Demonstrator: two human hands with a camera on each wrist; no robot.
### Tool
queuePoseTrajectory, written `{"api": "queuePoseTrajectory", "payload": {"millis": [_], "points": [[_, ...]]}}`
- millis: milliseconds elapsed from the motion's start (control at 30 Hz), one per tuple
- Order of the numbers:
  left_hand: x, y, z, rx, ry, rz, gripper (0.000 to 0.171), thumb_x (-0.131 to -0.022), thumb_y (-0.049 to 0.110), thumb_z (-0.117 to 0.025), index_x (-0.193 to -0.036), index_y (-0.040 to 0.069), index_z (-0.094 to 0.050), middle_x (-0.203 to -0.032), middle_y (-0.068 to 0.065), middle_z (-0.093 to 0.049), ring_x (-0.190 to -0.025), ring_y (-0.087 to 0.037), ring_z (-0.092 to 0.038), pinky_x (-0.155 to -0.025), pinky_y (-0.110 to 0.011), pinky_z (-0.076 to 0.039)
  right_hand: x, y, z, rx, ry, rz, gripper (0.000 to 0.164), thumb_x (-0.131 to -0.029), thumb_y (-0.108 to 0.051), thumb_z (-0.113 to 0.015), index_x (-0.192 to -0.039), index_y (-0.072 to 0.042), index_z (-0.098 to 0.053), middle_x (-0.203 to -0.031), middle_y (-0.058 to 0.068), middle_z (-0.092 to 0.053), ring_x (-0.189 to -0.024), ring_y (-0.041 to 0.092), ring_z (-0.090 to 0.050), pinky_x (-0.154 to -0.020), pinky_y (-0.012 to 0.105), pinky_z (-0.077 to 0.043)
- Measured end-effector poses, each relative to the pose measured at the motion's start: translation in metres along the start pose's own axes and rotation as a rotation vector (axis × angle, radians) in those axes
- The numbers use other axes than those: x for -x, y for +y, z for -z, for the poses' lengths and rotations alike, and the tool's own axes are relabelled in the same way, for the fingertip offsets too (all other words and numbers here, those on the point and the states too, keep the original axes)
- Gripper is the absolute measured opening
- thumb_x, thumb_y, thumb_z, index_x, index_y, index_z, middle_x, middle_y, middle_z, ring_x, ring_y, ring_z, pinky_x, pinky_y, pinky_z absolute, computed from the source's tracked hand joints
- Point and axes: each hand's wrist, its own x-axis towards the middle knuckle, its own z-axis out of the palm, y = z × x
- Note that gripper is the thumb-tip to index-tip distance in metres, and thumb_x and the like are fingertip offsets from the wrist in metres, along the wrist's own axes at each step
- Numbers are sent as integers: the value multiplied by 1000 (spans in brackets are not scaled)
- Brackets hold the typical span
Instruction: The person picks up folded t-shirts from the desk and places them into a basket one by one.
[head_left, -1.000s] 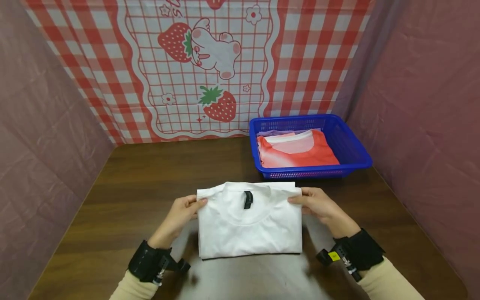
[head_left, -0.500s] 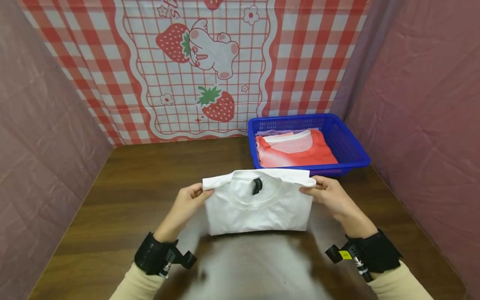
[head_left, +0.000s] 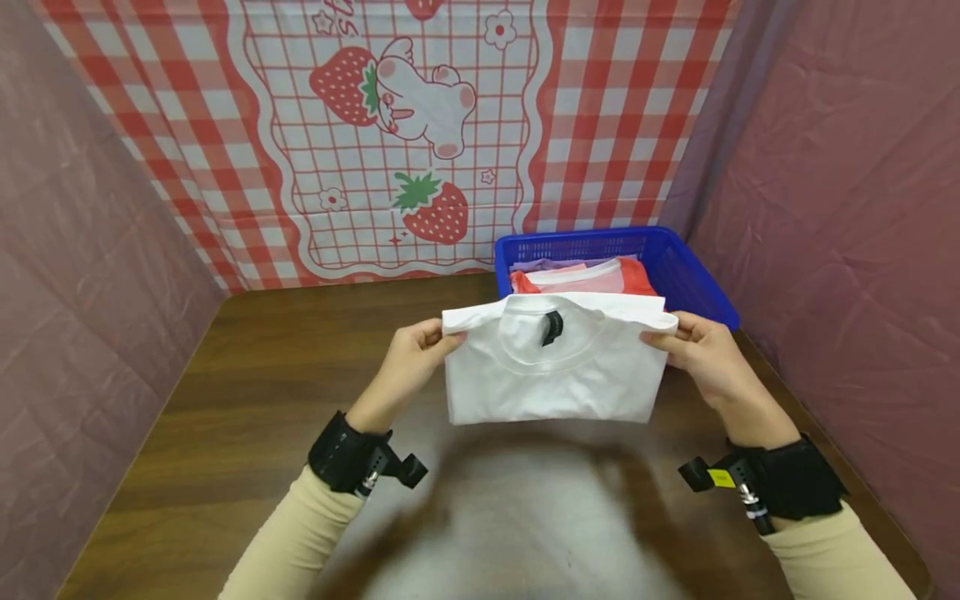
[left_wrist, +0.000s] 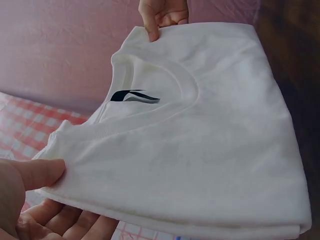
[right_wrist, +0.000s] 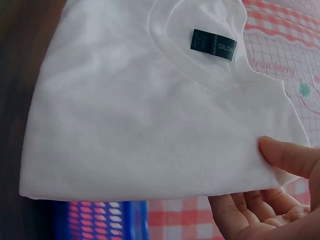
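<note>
A folded white T-shirt hangs raised between both hands, its round collar uppermost and a black neck label showing inside. My left hand pinches its left shoulder corner, thumb on top and fingers beneath, as the left wrist view shows. At the opposite corner my right hand pinches the cloth the same way. The shirt overlaps the near side of a blue plastic basket in the head view. Inside the basket lie folded clothes, with a red and pink shirt on top; its lower part is hidden.
The basket stands at the back right of a brown wooden table. Behind it hangs a red checked curtain with strawberry prints. Pink cloth walls close in both sides. A wrist strap with a camera sits on each forearm.
Both hands have carried the white T-shirt up and to the right, away from the table's front toward the basket. It now covers the basket's near rim in the head view.
</note>
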Motion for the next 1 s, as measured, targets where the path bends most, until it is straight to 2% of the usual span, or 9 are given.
{"api": "queuePoseTrajectory", "payload": {"millis": [133, 233, 300, 367, 500, 567, 733, 833, 1000], "points": [[-15, 14, -9, 37, -13, -17, 30, -93, 15, -62, -118, -2, -65, -103, -18, -71, -79, -2, -58, -71, -18, -47, -8, -11, 13, -51, 42, 22, 28, -88, -4, -65, -85, -32, -69, -79, -23, -70, -73, -7, -61, -65, 11, -50], [-26, 24, -14, 70, -22, -28, 31, -93, 16, -62, -119, -1, -65, -106, -18, -71, -81, -2, -58, -72, -18, -47, -14, -21, 23, -62, 78, 26, 27, -88, -5, -66, -85, -31, -69, -78, -23, -70, -72, -7, -60, -63, 11, -49], [-34, 31, -18, 71, -21, -50, 31, -93, 16, -62, -118, -1, -66, -102, -14, -71, -79, -2, -56, -70, -17, -46, -19, -28, 30, -57, 94, 26, 24, -88, -7, -67, -85, -31, -69, -78, -23, -70, -72, -7, -61, -62, 11, -50], [-43, 38, -21, 64, -21, -74, 30, -93, 17, -63, -117, -1, -66, -88, -7, -69, -74, -3, -52, -65, -17, -42, -24, -35, 37, -47, 107, 25, 20, -87, -10, -69, -86, -30, -69, -79, -23, -69, -72, -6, -61, -62, 11, -51], [-61, 50, -27, 35, -27, -92, 31, -93, 21, -63, -117, 2, -67, -83, -1, -66, -73, -6, -47, -63, -18, -38, -34, -49, 49, -31, 128, 26, 17, -86, -14, -70, -86, -31, -68, -81, -22, -69, -75, -5, -61, -65, 10, -51], [-70, 55, -31, 38, -35, -92, 32, -93, 22, -62, -119, 3, -66, -93, -7, -70, -76, -7, -50, -67, -19, -41, -40, -54, 54, -14, 147, 22, 17, -87, -15, -70, -85, -33, -68, -80, -23, -68, -76, -6, -60, -65, 10, -49], [-89, 66, -44, 40, -23, -104, 34, -94, 21, -62, -122, 3, -65, -116, -15, -70, -91, -9, -59, -78, -20, -46, -57, -61, 64, 150, 221, 9, 22, -89, -20, -68, -81, -41, -63, -75, -29, -63, -74, -7, -53, -64, 10, -45], [-102, 68, -54, 35, 0, -108, 33, -93, 21, -64, -120, 3, -66, -118, -16, -70, -96, -11, -62, -82, -21, -49, -67, -60, 69, 224, 280, 12, 28, -89, -21, -66, -76, -44, -61, -72, -31, -58, -71, -6, -49, -62, 12, -42], [-119, 66, -69, 48, 24, -127, 30, -92, 18, -64, -115, -1, -68, -113, -20, -71, -87, -8, -58, -74, -18, -46, -85, -54, 78, 190, 351, 21, 38, -88, -13, -66, -68, -45, -61, -66, -30, -56, -67, -5, -48, -59, 12, -41]]}}
